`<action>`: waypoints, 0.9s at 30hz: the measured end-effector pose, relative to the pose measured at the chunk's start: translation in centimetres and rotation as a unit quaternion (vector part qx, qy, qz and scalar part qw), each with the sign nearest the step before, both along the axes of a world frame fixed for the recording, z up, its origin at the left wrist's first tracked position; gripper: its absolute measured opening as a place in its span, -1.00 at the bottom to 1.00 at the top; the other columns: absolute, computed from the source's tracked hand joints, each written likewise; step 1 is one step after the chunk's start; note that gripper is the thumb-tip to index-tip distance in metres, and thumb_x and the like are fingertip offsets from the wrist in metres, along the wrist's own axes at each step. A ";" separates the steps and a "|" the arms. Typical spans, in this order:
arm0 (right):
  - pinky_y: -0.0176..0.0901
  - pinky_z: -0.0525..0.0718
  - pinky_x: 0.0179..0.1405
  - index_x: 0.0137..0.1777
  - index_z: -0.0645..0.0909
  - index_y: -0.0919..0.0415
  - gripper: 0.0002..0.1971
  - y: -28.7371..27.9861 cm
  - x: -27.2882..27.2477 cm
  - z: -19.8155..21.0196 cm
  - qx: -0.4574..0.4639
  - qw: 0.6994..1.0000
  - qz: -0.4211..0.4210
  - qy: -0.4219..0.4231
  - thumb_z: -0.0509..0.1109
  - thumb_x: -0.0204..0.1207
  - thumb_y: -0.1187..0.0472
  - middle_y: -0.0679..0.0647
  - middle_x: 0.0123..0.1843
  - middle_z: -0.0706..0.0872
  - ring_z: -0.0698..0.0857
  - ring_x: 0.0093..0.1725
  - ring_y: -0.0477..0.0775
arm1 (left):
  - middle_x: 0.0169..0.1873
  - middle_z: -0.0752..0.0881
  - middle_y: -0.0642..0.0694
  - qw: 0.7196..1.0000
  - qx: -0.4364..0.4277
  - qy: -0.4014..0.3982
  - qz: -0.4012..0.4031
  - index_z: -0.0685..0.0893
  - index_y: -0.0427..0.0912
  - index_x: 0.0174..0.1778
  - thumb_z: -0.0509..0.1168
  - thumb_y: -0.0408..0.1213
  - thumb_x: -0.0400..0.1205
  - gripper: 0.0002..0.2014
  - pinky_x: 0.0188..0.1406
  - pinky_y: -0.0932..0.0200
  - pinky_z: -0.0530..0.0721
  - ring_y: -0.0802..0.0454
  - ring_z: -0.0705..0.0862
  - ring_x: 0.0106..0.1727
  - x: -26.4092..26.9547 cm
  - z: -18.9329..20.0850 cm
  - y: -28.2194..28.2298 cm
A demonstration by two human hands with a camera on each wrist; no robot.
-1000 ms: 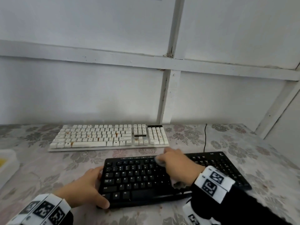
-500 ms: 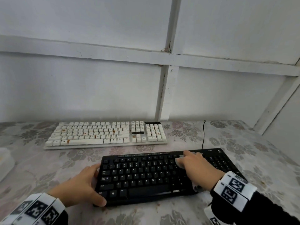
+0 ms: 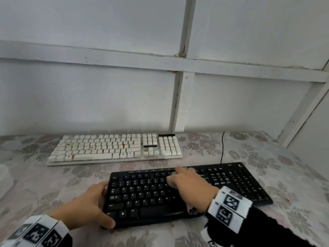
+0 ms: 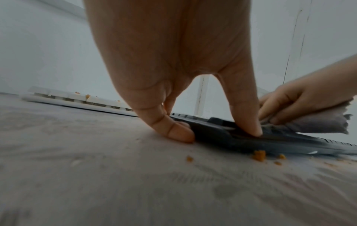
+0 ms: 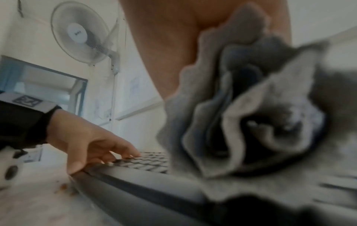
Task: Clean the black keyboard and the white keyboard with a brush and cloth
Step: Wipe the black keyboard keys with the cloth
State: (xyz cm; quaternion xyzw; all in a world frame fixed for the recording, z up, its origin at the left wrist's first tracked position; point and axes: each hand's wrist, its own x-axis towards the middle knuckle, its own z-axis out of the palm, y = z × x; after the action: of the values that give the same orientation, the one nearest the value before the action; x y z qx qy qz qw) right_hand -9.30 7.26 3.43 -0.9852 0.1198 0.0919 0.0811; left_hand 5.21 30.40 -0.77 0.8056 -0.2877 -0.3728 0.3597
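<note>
The black keyboard lies at the front of the flowered table, the white keyboard behind it by the wall. My left hand grips the black keyboard's left end, thumb on its front corner, seen close in the left wrist view with the thumb on the black keyboard. My right hand holds a bunched grey cloth and presses it on the middle upper keys. The cloth fills the right wrist view, and no brush shows anywhere.
Orange crumbs lie on the tablecloth by the black keyboard's front edge, and orange bits sit on the white keyboard's keys. A black cable runs from the black keyboard toward the wall. A wall fan hangs off to the left.
My right hand slid the cloth to the right along the black keyboard's upper rows, then back left to the middle. The left hand kept its hold.
</note>
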 end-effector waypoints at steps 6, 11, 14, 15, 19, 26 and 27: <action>-0.29 0.19 -0.41 -0.41 0.23 0.05 -0.60 -5.6 -3.2 -0.2 -0.059 0.996 -0.060 0.015 0.08 0.37 0.61 -0.08 -0.26 0.17 0.30 -0.11 0.09 | 0.09 0.50 0.02 1.000 0.005 0.004 0.011 0.29 0.14 0.28 0.59 -0.48 0.18 -0.13 -0.25 0.42 0.56 0.12 0.61 -0.04 -0.3 0.3 -0.3; -0.19 0.29 -0.32 -0.19 0.56 0.19 -0.74 -8.7 -3.7 -0.1 -0.089 0.991 -0.099 0.021 0.14 0.53 0.50 0.02 -0.15 0.32 0.41 -0.18 0.14 | 0.11 0.54 -0.04 1.000 0.000 0.016 0.005 0.32 0.03 0.35 0.58 -0.53 0.18 -0.11 -0.30 0.42 0.58 0.12 0.62 -0.06 -0.4 0.4 -0.2; -0.18 0.31 -0.24 0.13 0.58 0.14 -0.75 -9.0 -5.0 -1.1 -0.067 0.993 -0.096 0.002 0.11 0.64 0.39 0.05 0.06 0.42 0.37 -0.01 0.15 | 0.12 0.51 -0.04 1.000 -0.007 0.024 0.009 0.29 0.03 0.33 0.53 -0.62 0.23 -0.14 -0.38 0.47 0.57 0.14 0.59 -0.12 -0.6 0.7 -0.5; -0.15 0.30 -0.19 0.19 0.57 0.12 -0.75 -9.1 -5.4 -1.2 -0.061 0.994 -0.094 -0.008 0.07 0.70 0.29 0.06 0.10 0.44 0.35 0.01 0.14 | 0.11 0.50 -0.04 1.000 -0.008 0.027 0.014 0.28 0.04 0.32 0.53 -0.63 0.24 -0.14 -0.39 0.47 0.57 0.15 0.58 -0.14 -0.6 0.6 -0.6; -0.17 0.35 -0.12 0.29 0.56 -0.01 -0.69 -11.0 -6.8 -1.7 -0.081 0.991 -0.108 -0.016 0.07 0.71 0.25 0.01 0.13 0.46 0.38 0.03 0.11 | 0.11 0.52 -0.09 0.999 -0.006 0.032 0.027 0.29 0.04 0.33 0.57 -0.61 0.17 -0.09 -0.37 0.41 0.60 0.10 0.62 -0.11 -0.2 0.3 -0.4; -0.22 0.31 -0.09 0.32 0.60 0.08 -0.67 -15.8 -9.6 -1.4 -0.112 0.976 -0.186 0.010 0.14 0.65 0.30 0.12 0.20 0.55 0.55 0.15 0.18 | 0.01 0.61 -0.13 0.997 -0.034 0.052 0.037 0.39 0.08 0.15 0.53 -0.74 0.15 -0.17 -0.40 0.34 0.66 0.10 0.77 -0.22 -0.7 0.8 -0.7; -0.20 0.33 -0.07 0.23 0.63 0.12 -0.72 -16.4 -9.8 -1.3 -0.120 0.971 -0.205 0.017 0.13 0.67 0.27 0.09 0.10 0.56 0.57 0.12 0.17 | 0.01 0.61 -0.14 0.997 -0.034 0.052 0.039 0.40 0.04 0.18 0.53 -0.74 0.13 -0.16 -0.40 0.34 0.66 0.10 0.77 -0.23 -0.7 0.8 -0.7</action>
State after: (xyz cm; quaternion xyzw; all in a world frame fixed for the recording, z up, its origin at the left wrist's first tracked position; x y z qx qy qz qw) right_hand -19.13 -9.19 2.13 -0.9404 0.3309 0.0752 -0.0229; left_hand 4.51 29.65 0.03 0.7829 -0.2499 -0.3897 0.4156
